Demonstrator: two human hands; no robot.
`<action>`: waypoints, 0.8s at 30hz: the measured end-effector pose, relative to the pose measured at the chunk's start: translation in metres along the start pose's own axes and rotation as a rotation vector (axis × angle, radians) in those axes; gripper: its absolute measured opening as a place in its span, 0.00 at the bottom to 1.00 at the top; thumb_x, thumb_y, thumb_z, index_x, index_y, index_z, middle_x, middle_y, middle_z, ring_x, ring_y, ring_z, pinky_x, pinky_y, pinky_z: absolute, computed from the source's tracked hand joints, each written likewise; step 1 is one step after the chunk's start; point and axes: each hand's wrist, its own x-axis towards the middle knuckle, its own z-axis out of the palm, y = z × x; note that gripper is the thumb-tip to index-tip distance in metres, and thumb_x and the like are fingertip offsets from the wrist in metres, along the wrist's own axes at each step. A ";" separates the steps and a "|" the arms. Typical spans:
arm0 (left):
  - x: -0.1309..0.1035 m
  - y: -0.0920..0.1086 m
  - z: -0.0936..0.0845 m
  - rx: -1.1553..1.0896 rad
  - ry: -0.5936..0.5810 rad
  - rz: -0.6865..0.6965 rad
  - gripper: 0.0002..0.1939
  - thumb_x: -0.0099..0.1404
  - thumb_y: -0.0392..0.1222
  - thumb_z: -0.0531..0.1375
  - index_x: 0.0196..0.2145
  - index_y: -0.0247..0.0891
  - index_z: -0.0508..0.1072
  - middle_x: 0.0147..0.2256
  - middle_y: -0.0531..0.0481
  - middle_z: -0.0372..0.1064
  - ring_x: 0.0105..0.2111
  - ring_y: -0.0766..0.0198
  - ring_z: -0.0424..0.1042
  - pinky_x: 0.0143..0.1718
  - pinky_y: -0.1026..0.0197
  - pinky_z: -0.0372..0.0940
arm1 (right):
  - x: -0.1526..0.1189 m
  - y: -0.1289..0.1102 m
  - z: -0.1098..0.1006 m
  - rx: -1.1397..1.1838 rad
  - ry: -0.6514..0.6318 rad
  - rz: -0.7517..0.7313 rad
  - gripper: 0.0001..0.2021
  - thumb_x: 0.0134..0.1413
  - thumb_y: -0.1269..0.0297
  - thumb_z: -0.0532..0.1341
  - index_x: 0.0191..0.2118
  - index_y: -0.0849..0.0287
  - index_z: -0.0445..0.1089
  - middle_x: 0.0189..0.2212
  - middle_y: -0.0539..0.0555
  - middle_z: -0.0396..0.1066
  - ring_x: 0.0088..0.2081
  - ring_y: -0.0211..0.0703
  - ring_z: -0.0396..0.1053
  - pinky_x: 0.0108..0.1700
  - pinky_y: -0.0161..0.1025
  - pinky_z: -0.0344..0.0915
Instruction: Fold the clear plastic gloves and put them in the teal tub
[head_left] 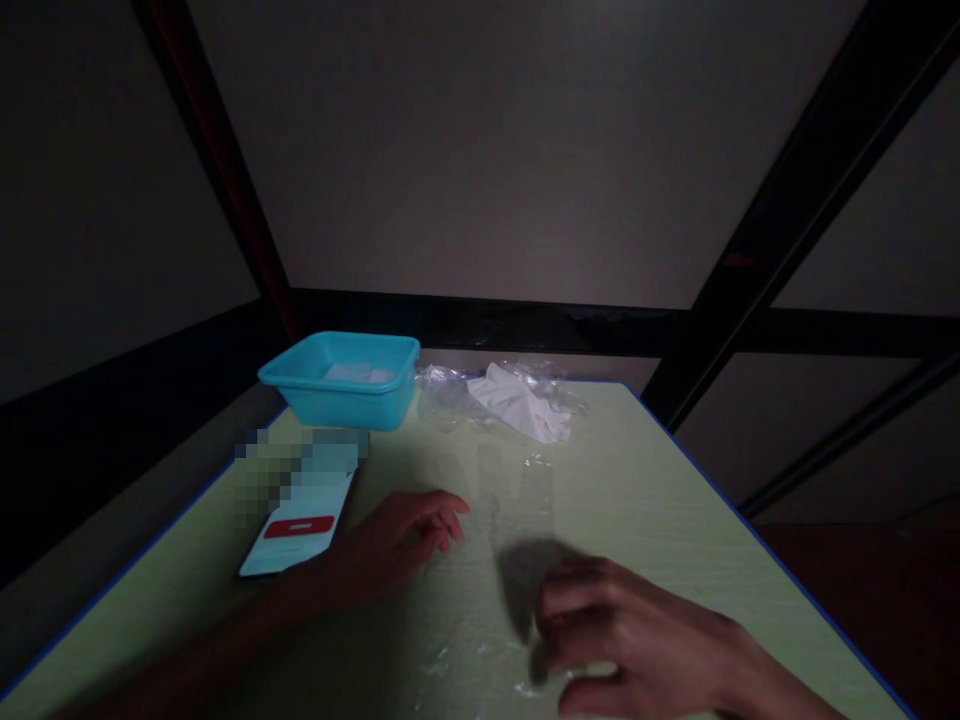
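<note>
A thin clear plastic piece (487,560) lies flat on the table between my hands; its outline looks like a glove with finger shapes at the far end. My left hand (412,530) is over its left side, fingers curled and slightly apart, with nothing visible in them. On the right, my right hand (607,635) hovers at the plastic's right edge with bent, spread fingers and nothing seen in its grasp. Whether either hand touches the plastic is hard to tell.
A blue basket (352,405) with white contents stands at the back left. Crumpled clear plastic (446,395) and a white folded cloth or paper (521,402) lie at the back middle. A phone (307,510) with a lit screen rests left on the table (660,520).
</note>
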 end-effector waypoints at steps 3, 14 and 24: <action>-0.004 -0.007 0.008 -0.174 -0.007 -0.028 0.11 0.60 0.34 0.50 0.38 0.34 0.69 0.30 0.49 0.73 0.29 0.65 0.72 0.34 0.62 0.67 | -0.004 -0.003 -0.005 0.087 -0.068 0.042 0.04 0.48 0.65 0.63 0.32 0.56 0.71 0.29 0.49 0.69 0.32 0.37 0.68 0.33 0.33 0.65; -0.010 -0.011 0.015 -0.133 0.113 -0.040 0.09 0.59 0.38 0.49 0.31 0.37 0.69 0.29 0.48 0.73 0.32 0.62 0.72 0.36 0.61 0.66 | -0.003 0.004 -0.002 0.220 -0.326 0.010 0.06 0.35 0.71 0.63 0.23 0.59 0.65 0.26 0.48 0.66 0.30 0.38 0.65 0.29 0.32 0.63; -0.009 -0.013 0.016 -0.150 0.041 -0.086 0.10 0.59 0.40 0.50 0.31 0.36 0.70 0.30 0.48 0.72 0.32 0.62 0.72 0.34 0.62 0.65 | -0.004 0.003 -0.002 0.223 -0.350 0.048 0.06 0.33 0.74 0.60 0.24 0.59 0.65 0.28 0.49 0.66 0.30 0.37 0.64 0.32 0.32 0.63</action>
